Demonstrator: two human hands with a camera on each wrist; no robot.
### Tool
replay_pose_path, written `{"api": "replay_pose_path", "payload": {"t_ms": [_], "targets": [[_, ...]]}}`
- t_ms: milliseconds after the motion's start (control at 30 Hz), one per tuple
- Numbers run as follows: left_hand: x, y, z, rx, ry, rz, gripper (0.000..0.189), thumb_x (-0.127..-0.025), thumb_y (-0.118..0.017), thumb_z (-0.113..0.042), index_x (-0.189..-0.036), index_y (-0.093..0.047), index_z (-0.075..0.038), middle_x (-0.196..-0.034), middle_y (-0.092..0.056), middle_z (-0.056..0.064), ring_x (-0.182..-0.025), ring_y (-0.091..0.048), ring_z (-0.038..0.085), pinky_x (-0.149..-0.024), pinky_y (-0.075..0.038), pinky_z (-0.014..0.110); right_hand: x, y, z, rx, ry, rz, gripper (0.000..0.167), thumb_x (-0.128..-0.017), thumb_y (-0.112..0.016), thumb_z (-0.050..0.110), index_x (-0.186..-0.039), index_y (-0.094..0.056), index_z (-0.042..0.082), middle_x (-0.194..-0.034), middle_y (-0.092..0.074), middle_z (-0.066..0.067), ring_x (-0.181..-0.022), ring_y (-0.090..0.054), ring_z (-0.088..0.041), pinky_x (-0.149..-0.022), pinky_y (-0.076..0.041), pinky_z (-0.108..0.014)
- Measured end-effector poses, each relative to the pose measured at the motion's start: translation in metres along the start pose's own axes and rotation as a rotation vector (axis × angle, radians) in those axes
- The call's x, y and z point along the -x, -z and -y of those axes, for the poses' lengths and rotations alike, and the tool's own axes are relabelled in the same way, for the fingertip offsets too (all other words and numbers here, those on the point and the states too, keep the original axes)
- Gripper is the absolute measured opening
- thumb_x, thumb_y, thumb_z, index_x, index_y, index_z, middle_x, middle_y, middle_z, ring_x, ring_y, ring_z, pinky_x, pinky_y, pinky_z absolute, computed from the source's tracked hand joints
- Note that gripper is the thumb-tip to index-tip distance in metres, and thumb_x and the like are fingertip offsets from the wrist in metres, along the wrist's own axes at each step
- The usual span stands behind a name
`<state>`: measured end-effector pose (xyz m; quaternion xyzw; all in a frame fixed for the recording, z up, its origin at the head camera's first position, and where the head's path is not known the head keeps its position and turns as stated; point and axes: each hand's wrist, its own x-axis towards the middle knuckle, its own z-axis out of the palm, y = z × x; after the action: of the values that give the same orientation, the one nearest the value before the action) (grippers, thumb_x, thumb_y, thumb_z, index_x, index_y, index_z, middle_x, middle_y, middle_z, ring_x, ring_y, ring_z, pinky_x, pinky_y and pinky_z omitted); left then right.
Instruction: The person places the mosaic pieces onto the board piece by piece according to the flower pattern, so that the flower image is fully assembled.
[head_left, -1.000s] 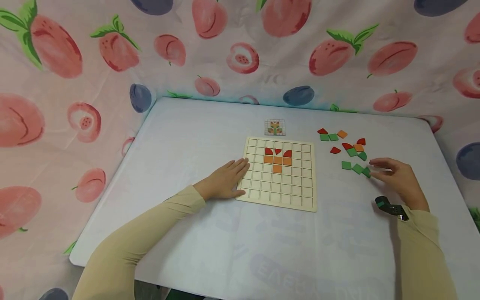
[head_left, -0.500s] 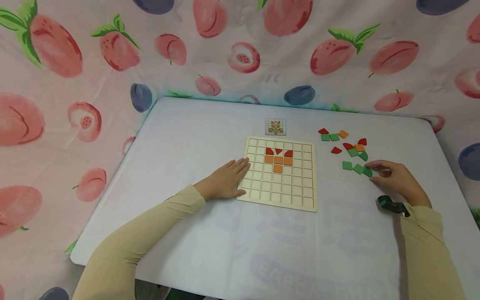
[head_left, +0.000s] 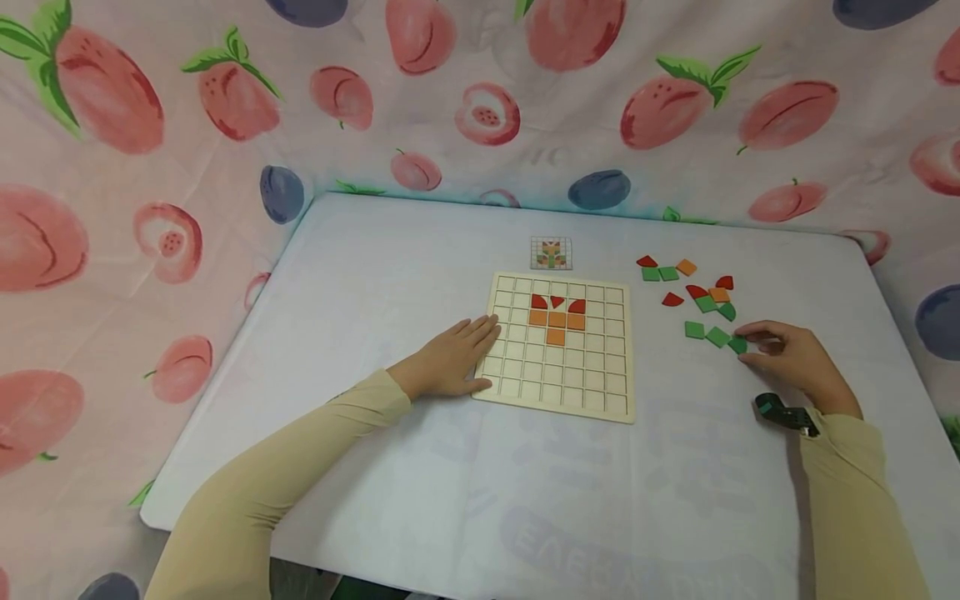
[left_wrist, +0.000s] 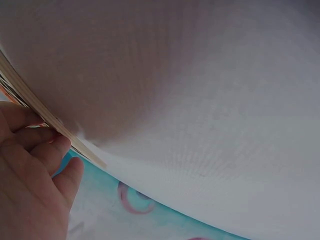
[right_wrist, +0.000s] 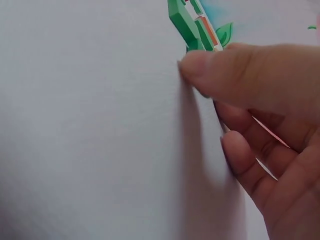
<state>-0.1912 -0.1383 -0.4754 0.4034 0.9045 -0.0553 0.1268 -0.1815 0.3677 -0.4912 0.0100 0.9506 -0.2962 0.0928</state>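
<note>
A pale wooden grid board lies on the table, bearing a few red and orange tiles in its upper middle. My left hand rests with straight fingers along the board's left edge; the left wrist view shows its fingertips right at that edge. On the right, my right hand pinches a small green tile with a rounded side between thumb and fingers, at the end of a row of green squares. The thumb hides most of that tile in the right wrist view.
Loose red, orange and green tiles lie in a scattered group right of the board. A small pattern card sits just behind it. The table backs onto a fruit-printed curtain.
The right hand's thumb and fingers have come together on the rounded green tile, which has turned and shifted slightly to the right. The left hand and the board keep their places.
</note>
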Motion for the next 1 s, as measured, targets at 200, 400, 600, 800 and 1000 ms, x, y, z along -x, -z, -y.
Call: {"api": "replay_pose_path", "payload": {"t_ms": [200, 400, 600, 800, 1000], "targets": [[0.0, 0.0, 0.0, 0.006, 0.002, -0.008, 0.085, -0.094, -0.04, -0.056, -0.15, -0.011, 0.001, -0.158, -0.008, 0.017, -0.147, -0.01, 0.027, -0.12, -0.015, 0.04, 0.004, -0.003, 0.002, -0.022, -0.046, -0.066, 0.051, -0.083, -0.071, 0.032, -0.124, -0.056, 0.005, -0.123, -0.054, -0.017, -0.103, -0.049, -0.027, -0.074, -0.039, -0.019], [0.0, 0.001, -0.001, 0.003, 0.013, 0.01, 0.085, -0.094, -0.04, -0.056, -0.15, -0.01, 0.0, -0.158, -0.007, 0.016, -0.148, -0.009, 0.026, -0.12, -0.014, 0.039, 0.013, -0.005, 0.013, -0.101, -0.005, -0.149, 0.052, -0.081, -0.072, 0.036, -0.12, -0.059, 0.005, -0.106, -0.054, 0.018, -0.089, -0.044, 0.007, -0.073, -0.037, -0.005], [0.0, 0.001, -0.001, 0.011, 0.011, 0.004, 0.085, -0.094, -0.04, -0.056, -0.15, -0.01, 0.0, -0.158, -0.007, 0.016, -0.147, -0.009, 0.026, -0.12, -0.014, 0.04, 0.013, -0.009, 0.024, -0.176, 0.088, -0.205, 0.043, -0.08, -0.075, 0.028, -0.115, -0.064, 0.005, -0.103, -0.056, 0.02, -0.087, -0.046, 0.013, -0.071, -0.037, 0.0], [0.0, -0.001, 0.0, 0.013, 0.007, 0.004, 0.085, -0.094, -0.039, -0.056, -0.15, -0.009, 0.0, -0.159, -0.006, 0.016, -0.148, -0.008, 0.027, -0.12, -0.013, 0.04, -0.004, -0.02, 0.02, -0.219, 0.262, -0.27, 0.034, -0.077, -0.078, 0.021, -0.109, -0.07, 0.013, -0.103, -0.061, 0.016, -0.092, -0.051, 0.009, -0.074, -0.039, 0.003], [0.0, -0.001, 0.0, 0.016, 0.0, -0.003, 0.084, -0.094, -0.04, -0.055, -0.15, -0.011, 0.001, -0.158, -0.007, 0.016, -0.147, -0.009, 0.027, -0.12, -0.015, 0.04, 0.007, -0.014, 0.073, -0.268, 0.277, -0.239, 0.035, -0.075, -0.078, 0.006, -0.108, -0.066, 0.001, -0.1, -0.059, 0.016, -0.087, -0.054, 0.002, -0.075, -0.042, 0.001]]}}
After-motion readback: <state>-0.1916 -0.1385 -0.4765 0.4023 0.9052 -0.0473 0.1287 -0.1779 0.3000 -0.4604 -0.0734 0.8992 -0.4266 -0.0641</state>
